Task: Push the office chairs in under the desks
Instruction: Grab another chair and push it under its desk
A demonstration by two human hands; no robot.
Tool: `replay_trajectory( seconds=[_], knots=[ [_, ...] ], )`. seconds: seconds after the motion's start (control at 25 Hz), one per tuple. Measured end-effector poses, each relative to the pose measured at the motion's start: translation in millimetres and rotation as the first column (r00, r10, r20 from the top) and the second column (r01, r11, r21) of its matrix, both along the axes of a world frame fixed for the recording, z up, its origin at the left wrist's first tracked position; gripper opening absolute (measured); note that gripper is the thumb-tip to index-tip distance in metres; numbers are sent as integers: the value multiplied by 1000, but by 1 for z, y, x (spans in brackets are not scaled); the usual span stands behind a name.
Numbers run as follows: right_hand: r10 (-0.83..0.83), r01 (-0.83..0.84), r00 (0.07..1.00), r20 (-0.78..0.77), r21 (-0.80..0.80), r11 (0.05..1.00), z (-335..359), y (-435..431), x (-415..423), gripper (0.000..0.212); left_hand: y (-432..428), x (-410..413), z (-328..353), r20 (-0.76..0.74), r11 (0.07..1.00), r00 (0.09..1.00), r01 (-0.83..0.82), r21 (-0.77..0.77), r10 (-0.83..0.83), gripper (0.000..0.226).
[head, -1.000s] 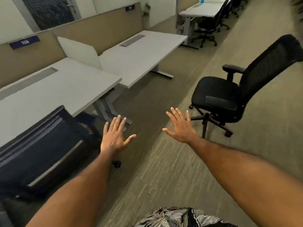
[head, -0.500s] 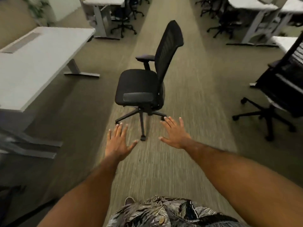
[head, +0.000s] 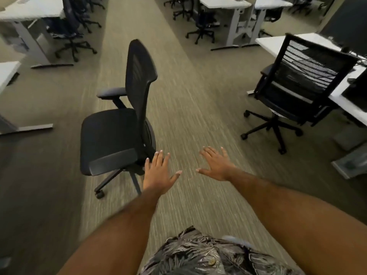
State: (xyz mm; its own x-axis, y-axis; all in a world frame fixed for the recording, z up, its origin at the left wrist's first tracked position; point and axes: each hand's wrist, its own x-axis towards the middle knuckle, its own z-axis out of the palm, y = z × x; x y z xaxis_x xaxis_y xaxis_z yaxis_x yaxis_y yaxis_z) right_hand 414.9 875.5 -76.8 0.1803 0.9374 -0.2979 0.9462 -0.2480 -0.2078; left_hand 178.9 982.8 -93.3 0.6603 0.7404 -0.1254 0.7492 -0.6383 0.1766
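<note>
Chair (head: 117, 133) stands in aisle, clear of desks. Left hand (head: 158, 173) and right hand (head: 216, 165) spread wide, holding nothing, near its backrest.

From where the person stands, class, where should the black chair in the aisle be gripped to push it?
Probably the top of the black chair's backrest, from its right side: the seat faces left toward the desks, and the upright back offers a high edge. Both hands are open, empty.

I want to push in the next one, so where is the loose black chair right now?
The black chair stands out in the carpeted aisle, left of centre in the head view, just ahead of the open left hand, well clear of the desk on the left.
</note>
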Motion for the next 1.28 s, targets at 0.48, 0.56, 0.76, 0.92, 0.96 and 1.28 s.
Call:
replay_trajectory(
  seconds=[0.48,0.56,0.76,0.92,0.96,1.28],
  knots=[
    [266,-282,954,138,107,953,58,214,220,88,188,225,54,-21,957,1000,-1,290,8,94],
    [317,-331,942,114,144,932,86,258,254,86,221,246,80,-4,937,997,-73,343,79,92],
    [466,-495,866,181,178,850,149,365,300,83,285,270,139,105,832,944,-327,448,314,89],
    [568,-607,794,216,263,750,195,459,277,82,340,248,160,139,739,874,-471,482,467,87],
    [608,-651,759,232,288,702,203,480,267,82,357,240,164,140,724,859,-494,481,493,86],
    [754,-781,615,232,314,540,202,607,216,78,428,210,151,131,599,723,-647,472,678,90]
  ],
)
